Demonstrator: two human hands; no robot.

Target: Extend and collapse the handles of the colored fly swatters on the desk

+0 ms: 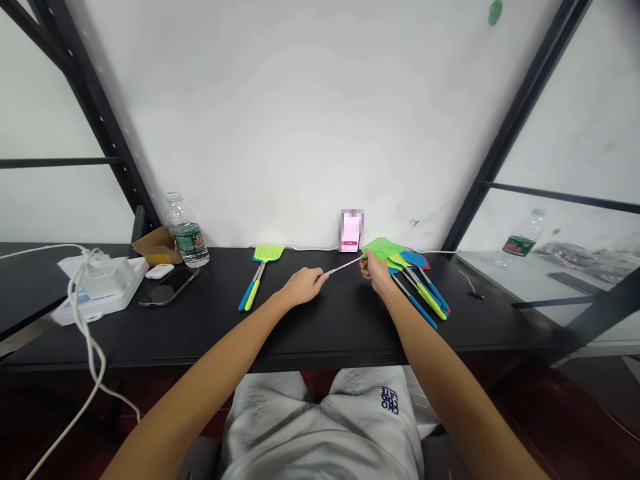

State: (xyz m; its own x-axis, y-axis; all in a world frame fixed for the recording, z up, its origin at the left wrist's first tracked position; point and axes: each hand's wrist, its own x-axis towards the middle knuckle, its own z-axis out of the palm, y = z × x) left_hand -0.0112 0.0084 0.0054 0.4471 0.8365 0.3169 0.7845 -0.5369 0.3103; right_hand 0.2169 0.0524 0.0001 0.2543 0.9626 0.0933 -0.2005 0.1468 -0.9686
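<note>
A fly swatter with a bright green head (384, 248) and a thin metal rod is held between my two hands. My left hand (304, 285) is closed around its handle end, hiding most of the handle. My right hand (373, 270) pinches the swatter where the rod meets the head. Just right of that hand lies a fanned pile of swatters with blue and yellow-green handles (429, 298), several in number, their heads partly covered by the green one. Left of my left hand, a yellow-green swatter (269, 253) rests over a blue-handled one (246, 295).
A phone (351, 231) stands against the wall at the back. At left are a water bottle (187, 233), an open cardboard box (157, 247), a dark phone (170, 287), a white case (159, 271) and a power strip with cables (107, 293). A short cable (473, 290) lies at right.
</note>
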